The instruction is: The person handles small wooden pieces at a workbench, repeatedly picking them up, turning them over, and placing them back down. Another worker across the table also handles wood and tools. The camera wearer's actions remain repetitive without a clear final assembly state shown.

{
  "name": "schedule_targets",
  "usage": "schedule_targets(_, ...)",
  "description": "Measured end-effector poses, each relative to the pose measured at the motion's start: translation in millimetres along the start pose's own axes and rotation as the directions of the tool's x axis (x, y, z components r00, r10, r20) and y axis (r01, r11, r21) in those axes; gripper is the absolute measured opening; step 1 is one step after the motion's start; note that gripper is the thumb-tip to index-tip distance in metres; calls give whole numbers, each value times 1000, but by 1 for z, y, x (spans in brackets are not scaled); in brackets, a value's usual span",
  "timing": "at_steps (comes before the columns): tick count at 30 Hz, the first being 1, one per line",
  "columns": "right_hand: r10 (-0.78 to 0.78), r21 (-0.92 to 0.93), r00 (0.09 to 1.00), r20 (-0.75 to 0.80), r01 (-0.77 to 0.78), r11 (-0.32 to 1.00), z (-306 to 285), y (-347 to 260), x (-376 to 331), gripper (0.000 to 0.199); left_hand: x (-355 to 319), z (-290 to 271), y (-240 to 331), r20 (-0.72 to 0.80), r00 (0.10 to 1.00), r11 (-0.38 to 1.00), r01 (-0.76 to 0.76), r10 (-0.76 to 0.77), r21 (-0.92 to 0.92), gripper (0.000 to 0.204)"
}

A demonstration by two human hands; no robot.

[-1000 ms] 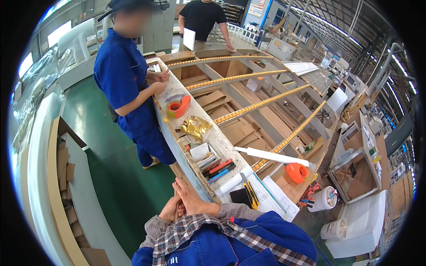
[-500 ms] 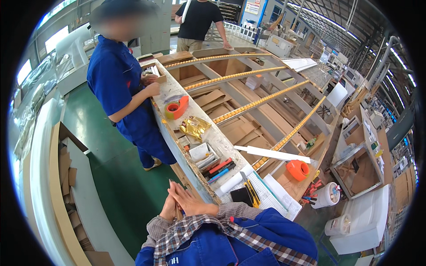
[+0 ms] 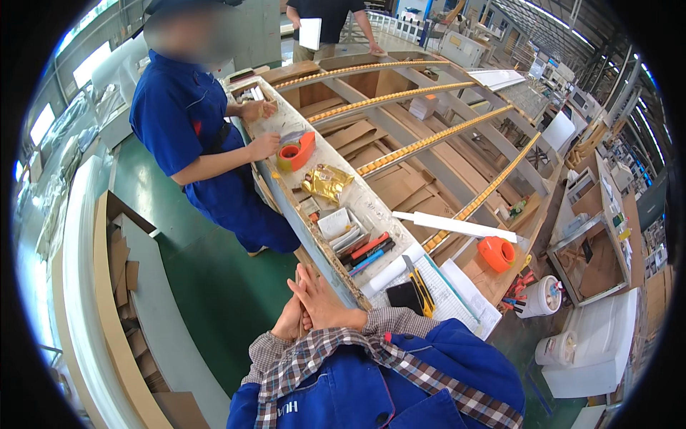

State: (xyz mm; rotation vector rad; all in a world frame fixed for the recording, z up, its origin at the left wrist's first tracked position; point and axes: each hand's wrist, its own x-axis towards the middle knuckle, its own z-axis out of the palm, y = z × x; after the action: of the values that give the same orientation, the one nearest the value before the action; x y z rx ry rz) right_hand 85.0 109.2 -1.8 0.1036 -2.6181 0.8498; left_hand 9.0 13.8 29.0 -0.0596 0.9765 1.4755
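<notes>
My left hand [image 3: 288,319] and my right hand [image 3: 325,306] meet in front of my body, beside the near end of a long workbench [image 3: 275,191]. The right lies across the left with its fingers stretched out and slightly apart. Much of the left is covered, though its visible part looks loose and uncurled. I see no object between them. Closest on the bench are several marker pens [image 3: 371,249], a yellow utility knife [image 3: 421,289], a dark flat pad [image 3: 404,299] and a gridded sheet [image 3: 446,282].
An orange tape dispenser [image 3: 296,152] and a gold foil packet [image 3: 327,183] lie farther along the bench. Another orange dispenser [image 3: 496,254] sits near white strips [image 3: 464,227]. Yellow roller tracks [image 3: 436,139] span the frame table. A co-worker [image 3: 189,114] stands left; another person holds a white panel [image 3: 309,33].
My right hand's fingers have slid across the left and spread a little. The co-worker's hands have moved apart. The far person's white piece now shows its broad face. The view has shifted slightly.
</notes>
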Motion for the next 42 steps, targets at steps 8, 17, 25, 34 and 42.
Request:
schedule_targets(8, 434, 648, 889, -145, -247, 721, -16, 2, 6, 91, 2, -21, -10, 152, 986, 982, 42, -70, 184, 39)
schedule_targets(17, 483, 818, 873, -71, -226, 529, -13, 7, 8, 17, 3, -27, -11, 159, 987, 933, -55, -2, 356, 25)
schedule_targets(25, 525, 794, 752, -398, -3, 607, -23, 12, 11, 12, -20, -36, -5, 125, 969, 939, -238, 213, 248, 46)
schedule_targets(34, 519, 573, 641, -565, -148, 806, -39, 22, 3, 13, 13, -9, -10, -243, 912, 938, -287, 330, 196, 56)
schedule_targets(42, 577, 487, 570, -585, -321, 812, -53, 49, -17, 19, 52, 17, -13, -214, 919, 942, -335, 331, 16, 64)
